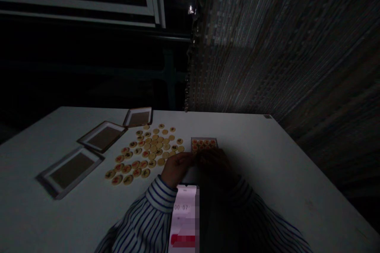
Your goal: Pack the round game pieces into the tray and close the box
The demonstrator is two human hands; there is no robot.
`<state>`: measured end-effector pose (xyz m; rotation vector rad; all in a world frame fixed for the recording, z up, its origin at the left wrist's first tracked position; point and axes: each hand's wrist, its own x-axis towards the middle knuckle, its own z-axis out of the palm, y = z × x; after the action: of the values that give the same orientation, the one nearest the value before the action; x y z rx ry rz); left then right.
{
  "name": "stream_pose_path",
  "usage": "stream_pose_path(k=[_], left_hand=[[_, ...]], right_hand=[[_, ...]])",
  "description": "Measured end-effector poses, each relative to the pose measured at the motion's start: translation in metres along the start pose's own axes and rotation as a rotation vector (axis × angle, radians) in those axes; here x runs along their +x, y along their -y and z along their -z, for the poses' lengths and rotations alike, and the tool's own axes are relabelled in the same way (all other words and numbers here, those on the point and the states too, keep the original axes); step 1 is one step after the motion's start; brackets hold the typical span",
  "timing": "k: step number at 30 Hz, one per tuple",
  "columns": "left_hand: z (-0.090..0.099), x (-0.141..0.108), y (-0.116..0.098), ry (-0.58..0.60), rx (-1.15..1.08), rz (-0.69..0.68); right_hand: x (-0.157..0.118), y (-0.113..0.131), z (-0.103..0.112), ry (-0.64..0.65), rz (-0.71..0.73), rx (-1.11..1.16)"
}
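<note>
A small open box (217, 142) holds Chinese chess pieces (204, 142) in rows, with red characters on those that show. My left hand (177, 168) is at the box's near left corner, its fingers drawn together and pointing right. Deep shadow covers my right hand (216, 164), which lies over the near part of the box with fingers bent. The fingertips of both hands meet or nearly meet there, and whatever they pinch is hidden. Left of the box, many loose round chess pieces (152, 148) are spread out, some face up with red or black characters, others blank side up.
Three shallow box lids or trays (49, 182) (86, 138) (126, 118) lie in a slanting row at the left. A lit phone (182, 221) with a timer is between my forearms, partly blurred out. Behind the white table (297, 189) hangs a string curtain (252, 47). The room is dim.
</note>
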<state>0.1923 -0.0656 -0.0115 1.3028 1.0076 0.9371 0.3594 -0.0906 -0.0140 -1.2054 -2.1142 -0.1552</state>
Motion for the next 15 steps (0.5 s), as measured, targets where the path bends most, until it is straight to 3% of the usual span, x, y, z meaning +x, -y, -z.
stream_pose_path(k=[7, 15], left_hand=[[0.005, 0.001, -0.001, -0.161, 0.195, -0.088], [0.007, 0.002, 0.008, -0.163, 0.365, -0.141]], right_hand=[[-0.001, -0.006, 0.009, 0.031, -0.037, -0.034], [-0.006, -0.015, 0.01, 0.054, -0.041, -0.074]])
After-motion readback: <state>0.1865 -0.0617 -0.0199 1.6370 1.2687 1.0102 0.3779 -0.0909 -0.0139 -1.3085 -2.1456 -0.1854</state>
